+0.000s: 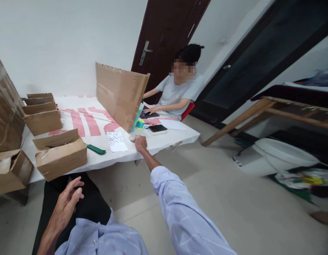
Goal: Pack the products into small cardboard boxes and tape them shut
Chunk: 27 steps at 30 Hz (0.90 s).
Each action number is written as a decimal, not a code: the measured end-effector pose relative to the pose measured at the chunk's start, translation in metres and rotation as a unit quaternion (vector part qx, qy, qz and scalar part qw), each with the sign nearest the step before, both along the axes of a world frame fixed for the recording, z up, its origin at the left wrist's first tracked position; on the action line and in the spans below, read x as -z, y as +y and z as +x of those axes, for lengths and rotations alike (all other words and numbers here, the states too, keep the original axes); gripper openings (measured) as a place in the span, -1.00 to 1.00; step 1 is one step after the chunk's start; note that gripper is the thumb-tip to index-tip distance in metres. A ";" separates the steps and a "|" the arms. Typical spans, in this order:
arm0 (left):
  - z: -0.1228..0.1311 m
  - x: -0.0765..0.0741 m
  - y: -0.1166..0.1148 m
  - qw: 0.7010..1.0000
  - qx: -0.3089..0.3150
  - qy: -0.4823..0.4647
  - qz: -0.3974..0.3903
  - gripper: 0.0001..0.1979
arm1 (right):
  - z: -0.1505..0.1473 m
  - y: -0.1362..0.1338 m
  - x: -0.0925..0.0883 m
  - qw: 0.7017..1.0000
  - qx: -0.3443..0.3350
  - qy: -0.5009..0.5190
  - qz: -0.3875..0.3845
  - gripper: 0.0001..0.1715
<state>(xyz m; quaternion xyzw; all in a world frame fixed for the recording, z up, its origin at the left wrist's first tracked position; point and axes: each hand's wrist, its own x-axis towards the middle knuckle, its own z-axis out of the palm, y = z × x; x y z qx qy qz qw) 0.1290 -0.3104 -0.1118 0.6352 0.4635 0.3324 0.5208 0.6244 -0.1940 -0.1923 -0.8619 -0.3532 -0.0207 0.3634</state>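
My right hand [141, 143] is closed at the table's front edge. A small pale thing [132, 138] shows at its fingertips, too blurred to name. Left of that hand lies a white sheet with printed dark shapes [117, 141]. Just beyond it are a roll of green tape [140, 123] and a phone [157, 129] lying on a white box or case. My left hand [66, 202] hovers above my lap with its fingers loosely bent and apart, holding nothing. A green-handled tool [96, 149], perhaps a cutter, lies beside an open cardboard box [61, 156].
An upright cardboard panel [120, 94] divides the white-covered table [164, 140]. Behind it sits a co-worker [177, 95] with hands on a dark device. More cardboard boxes [43, 118] stand at the left. On the floor at right are a white bucket [278, 156] and a wooden-legged table [241, 118].
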 end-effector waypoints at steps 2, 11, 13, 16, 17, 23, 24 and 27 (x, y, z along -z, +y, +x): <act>0.000 0.000 -0.001 1.000 0.000 -0.001 0.001 -0.31 | -0.012 -0.006 0.002 0.999 -0.024 -0.041 0.013 -0.55; -0.008 -0.007 -0.003 0.999 -0.032 -0.009 0.027 -0.31 | -0.101 -0.041 0.046 0.969 -0.195 -0.153 0.003 -0.62; -0.016 -0.008 -0.002 0.995 -0.072 -0.009 0.066 -0.35 | -0.107 -0.045 0.050 0.967 -0.206 -0.151 -0.001 -0.68; -0.033 -0.015 0.001 0.975 -0.165 0.000 0.146 -0.44 | -0.108 -0.049 0.051 0.967 -0.215 -0.138 0.008 -0.72; -0.039 -0.018 0.003 0.965 -0.200 0.008 0.172 -0.48 | -0.107 -0.050 0.051 0.966 -0.219 -0.134 0.012 -0.71; -0.068 -0.033 0.030 0.916 -0.301 0.037 0.262 -0.49 | -0.101 -0.054 0.046 0.965 -0.226 -0.125 0.044 -0.62; -0.071 -0.033 0.039 0.919 -0.295 0.033 0.259 -0.46 | -0.104 -0.052 0.042 0.965 -0.224 -0.123 0.062 -0.60; -0.076 -0.031 0.068 0.933 -0.270 0.022 0.239 -0.37 | -0.127 -0.039 0.022 0.950 -0.259 -0.074 0.159 -0.55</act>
